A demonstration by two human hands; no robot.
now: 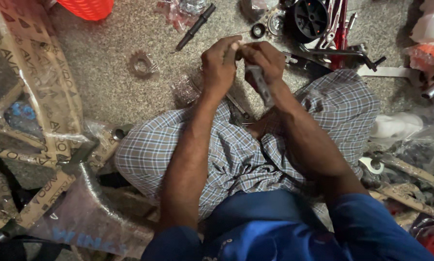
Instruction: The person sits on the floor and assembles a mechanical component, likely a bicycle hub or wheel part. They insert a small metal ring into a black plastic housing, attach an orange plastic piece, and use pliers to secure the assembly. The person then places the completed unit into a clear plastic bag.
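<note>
left hand (220,65): raised over the lap, fingers curled together on a small part pinched between both hands; the part itself is hidden by the fingers, can't tell what it is.
right hand (264,60): touching the left hand at the fingertips, grip clamped on a grey metal tool (260,84).
grey metal tool: handle sticks out below the right palm, angled down toward the lap; its upper end is buried in the 2 hands.
posture: person sits on the floor (105,72), knees apart, checked cloth (236,150) across the legs, blue shirt (275,227) at the bottom edge.
sprocket (140,64): flat on the floor, left of the hands, apart from them.
black rod (195,26): on the floor above and left of the hands, lying diagonally.
black wheel hub (310,19): top centre-right, beside a ring bearing (258,30) and loose metal bits.
wrapped bicycle frame (43,121): far left, in brown paper and clear plastic, tubes run past the left knee.
red basket (87,7): top left corner, partly cut off.
plastic bags (405,128): right side, near the right knee, contents unclear.
</note>
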